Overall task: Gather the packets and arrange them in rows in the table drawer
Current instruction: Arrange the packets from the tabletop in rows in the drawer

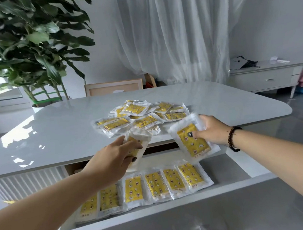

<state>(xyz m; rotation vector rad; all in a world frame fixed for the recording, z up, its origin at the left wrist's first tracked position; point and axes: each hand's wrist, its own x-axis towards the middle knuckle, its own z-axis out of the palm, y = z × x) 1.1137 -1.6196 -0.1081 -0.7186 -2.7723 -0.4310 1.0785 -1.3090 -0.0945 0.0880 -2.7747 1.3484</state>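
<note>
Each hand grips one yellow-printed clear plastic packet: right hand (211, 134) its packet (192, 140), left hand (117, 153) another (140, 143). I'd lay both flat above the row of packets (152, 185) in the white drawer (233, 170), pile (141, 115) at 12 o'clock.

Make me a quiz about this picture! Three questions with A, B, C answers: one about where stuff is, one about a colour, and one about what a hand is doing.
1. Where does the loose pile of packets lie?
A. on the tabletop
B. on the floor
C. on the sideboard

2. What colour are the packets' labels?
A. blue
B. yellow
C. red

3. What is the right hand doing?
A. hanging idle
B. pushing the drawer
C. holding a packet

Answers:
1 A: the pile sits on the grey tabletop, behind the open drawer.
2 B: every label shows yellow.
3 C: its thumb and fingers pinch the packet above the drawer.
</note>
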